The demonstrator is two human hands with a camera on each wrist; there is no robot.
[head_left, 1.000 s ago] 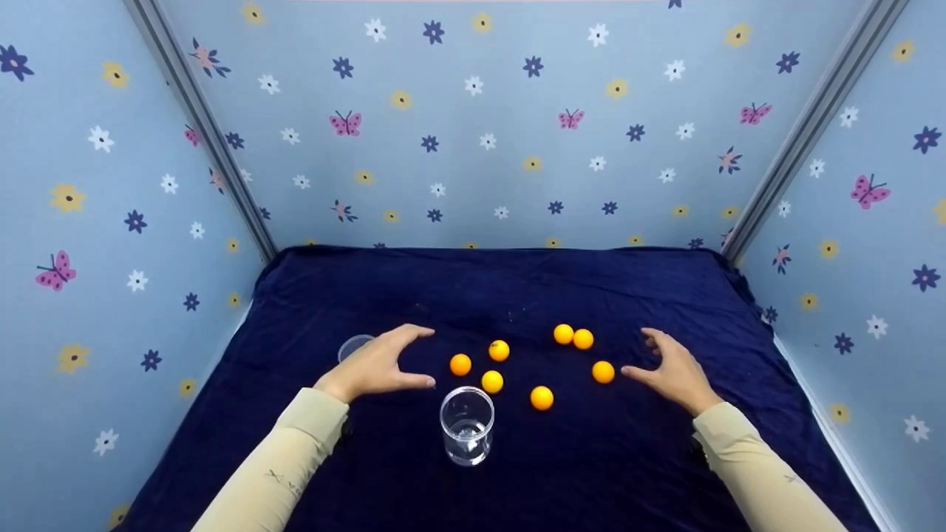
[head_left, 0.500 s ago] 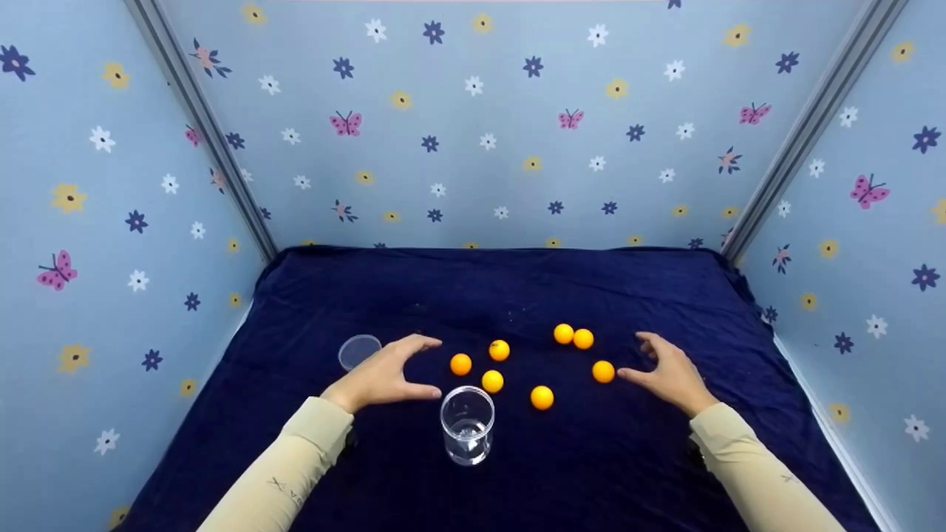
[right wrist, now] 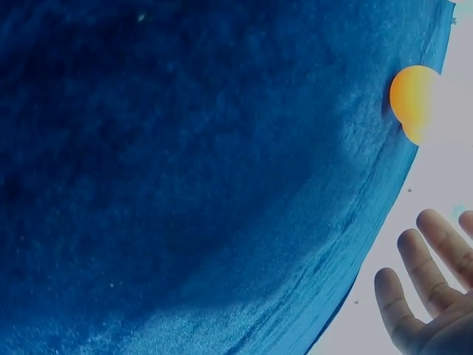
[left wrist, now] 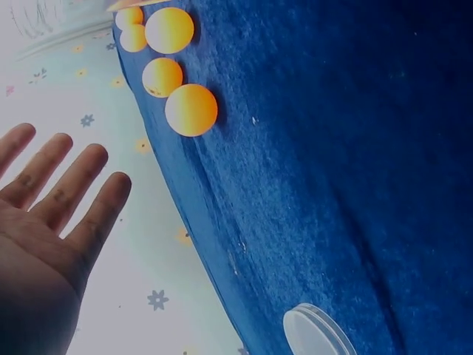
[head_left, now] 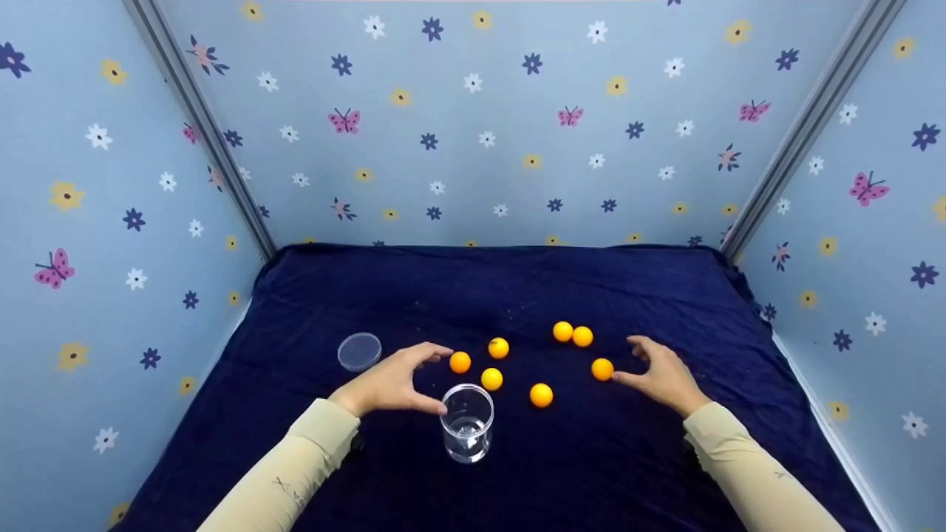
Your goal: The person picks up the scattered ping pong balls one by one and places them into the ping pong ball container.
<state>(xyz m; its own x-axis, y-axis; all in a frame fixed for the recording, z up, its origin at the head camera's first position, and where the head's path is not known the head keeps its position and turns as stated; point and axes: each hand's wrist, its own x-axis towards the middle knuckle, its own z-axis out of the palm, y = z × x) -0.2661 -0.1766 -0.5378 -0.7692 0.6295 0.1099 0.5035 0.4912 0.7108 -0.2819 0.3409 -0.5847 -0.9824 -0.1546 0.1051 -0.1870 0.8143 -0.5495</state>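
Note:
A clear cylindrical jar [head_left: 468,436] stands upright on the dark blue cloth. My left hand [head_left: 389,380] is just left of it, fingers spread and thumb tip at the jar's rim; whether it touches cannot be told. Between that hand and the right one lie several orange ping-pong balls, the nearest ball [head_left: 460,362] by the left fingertips. In the left wrist view the left palm [left wrist: 37,244] holds nothing. My right hand [head_left: 660,375] is spread beside another ping-pong ball [head_left: 602,369], its thumb tip close to it. The right wrist view shows its straight fingers [right wrist: 423,266].
A round clear lid [head_left: 359,352] lies flat on the cloth, left of the left hand. Two balls [head_left: 573,334] sit together farther back. Walls with flowers and butterflies [head_left: 473,133] enclose the table at the back and both sides.
The left hand has moved right and nearer to the jar, uncovering the lid. My right hand has shifted slightly left toward the closest ball. The balls and jar stay in place.

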